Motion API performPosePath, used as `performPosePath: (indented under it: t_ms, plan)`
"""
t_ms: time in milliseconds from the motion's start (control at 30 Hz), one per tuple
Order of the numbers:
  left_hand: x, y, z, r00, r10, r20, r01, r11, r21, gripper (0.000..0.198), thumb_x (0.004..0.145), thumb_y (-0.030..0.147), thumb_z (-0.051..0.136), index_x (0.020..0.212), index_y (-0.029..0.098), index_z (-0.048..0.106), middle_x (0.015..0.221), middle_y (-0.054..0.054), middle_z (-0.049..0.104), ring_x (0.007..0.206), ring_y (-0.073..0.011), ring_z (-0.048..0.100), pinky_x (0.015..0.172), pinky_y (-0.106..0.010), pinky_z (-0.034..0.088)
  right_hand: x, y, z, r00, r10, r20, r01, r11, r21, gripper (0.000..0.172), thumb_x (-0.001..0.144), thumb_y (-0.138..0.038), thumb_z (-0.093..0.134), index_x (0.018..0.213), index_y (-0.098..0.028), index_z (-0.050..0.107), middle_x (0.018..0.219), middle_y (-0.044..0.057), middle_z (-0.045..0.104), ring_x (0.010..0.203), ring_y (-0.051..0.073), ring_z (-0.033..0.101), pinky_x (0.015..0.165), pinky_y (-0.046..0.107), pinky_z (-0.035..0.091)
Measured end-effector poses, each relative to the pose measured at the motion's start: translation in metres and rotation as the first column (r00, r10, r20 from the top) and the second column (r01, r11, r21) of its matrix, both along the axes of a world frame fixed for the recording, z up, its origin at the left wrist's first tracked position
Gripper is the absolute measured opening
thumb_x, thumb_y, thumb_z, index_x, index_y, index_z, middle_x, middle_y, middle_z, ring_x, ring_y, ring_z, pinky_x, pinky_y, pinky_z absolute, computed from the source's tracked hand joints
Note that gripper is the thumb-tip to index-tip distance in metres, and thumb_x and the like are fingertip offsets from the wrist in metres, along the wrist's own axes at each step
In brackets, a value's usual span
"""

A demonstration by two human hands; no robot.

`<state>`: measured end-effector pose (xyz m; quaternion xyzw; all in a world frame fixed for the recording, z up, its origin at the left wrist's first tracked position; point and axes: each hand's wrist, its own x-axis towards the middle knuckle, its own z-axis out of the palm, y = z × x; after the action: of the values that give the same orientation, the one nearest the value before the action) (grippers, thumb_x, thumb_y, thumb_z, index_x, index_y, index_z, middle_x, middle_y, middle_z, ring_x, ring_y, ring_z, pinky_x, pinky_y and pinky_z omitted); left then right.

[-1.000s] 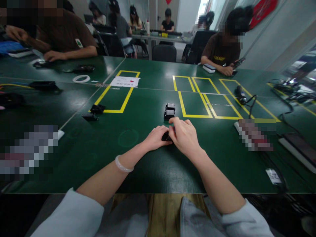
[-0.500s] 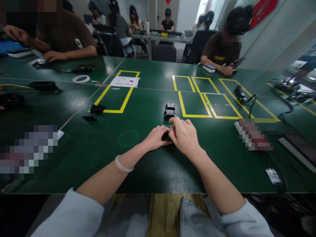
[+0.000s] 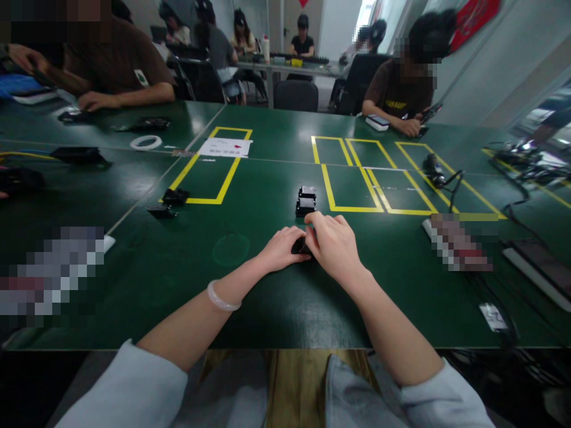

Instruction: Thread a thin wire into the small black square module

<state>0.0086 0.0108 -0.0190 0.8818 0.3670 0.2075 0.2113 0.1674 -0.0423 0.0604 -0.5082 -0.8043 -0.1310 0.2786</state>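
Note:
Near the middle of the green table, my left hand (image 3: 285, 248) is closed round a small black block-shaped part (image 3: 298, 244), thumb at the near side. My right hand (image 3: 333, 245) grips the same part from the right with bent fingers. Most of the part is hidden between the two hands, so its exact kind does not show. Just beyond my right fingertips stand two black boxy parts (image 3: 306, 205) with shiny tops, one behind the other. My right hand is very close to the nearer one; I cannot tell whether they touch.
Yellow tape outlines (image 3: 357, 209) mark the table (image 3: 267, 309). Black pieces (image 3: 175, 197) lie at left, near a white paper label (image 3: 225, 147) and a tape roll (image 3: 146, 142). A black device (image 3: 433, 169) with cables stands right. Several people work at the far side and beyond.

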Motion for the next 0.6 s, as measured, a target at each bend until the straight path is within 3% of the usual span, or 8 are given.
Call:
performPosePath:
  t_ms: [167, 433, 600]
  plan:
    - [-0.0002, 0.0006, -0.0009, 1.0, 0.007, 0.004, -0.007, 1.0, -0.018, 0.038, 0.077, 0.044, 0.07, 0.102, 0.018, 0.057, 0.105, -0.007, 0.061, 0.096, -0.0274, 0.056, 0.085, -0.042, 0.045, 0.0, -0.0008, 0.0014, 1.0, 0.005, 0.016, -0.005, 1.0, -0.002, 0.022, 0.098, -0.03, 0.039, 0.087, -0.02, 0.056, 0.068, 0.0, 0.061, 0.065, 0.015, 0.053, 0.07, 0.029, 0.029]
    - [-0.0008, 0.0001, 0.0008, 1.0, 0.003, -0.009, -0.004, 1.0, -0.007, 0.039, 0.078, 0.044, 0.07, 0.105, 0.019, 0.056, 0.102, -0.006, 0.06, 0.092, -0.0259, 0.055, 0.082, -0.04, 0.045, -0.0013, 0.0, -0.0029, 0.999, 0.009, -0.035, -0.01, 1.0, -0.015, 0.018, 0.093, -0.019, 0.041, 0.104, -0.017, 0.055, 0.079, 0.002, 0.066, 0.071, 0.016, 0.058, 0.073, 0.029, 0.032]
    - [0.0001, 0.0001, 0.0006, 1.0, 0.006, -0.005, -0.006, 1.0, -0.012, 0.037, 0.078, 0.044, 0.07, 0.1, 0.018, 0.057, 0.101, -0.006, 0.06, 0.093, -0.0261, 0.056, 0.083, -0.04, 0.046, -0.0007, -0.0019, 0.0019, 1.0, 0.011, -0.007, -0.011, 1.0, -0.018, 0.017, 0.096, -0.028, 0.042, 0.09, -0.019, 0.055, 0.075, 0.002, 0.063, 0.07, 0.016, 0.056, 0.072, 0.03, 0.031]
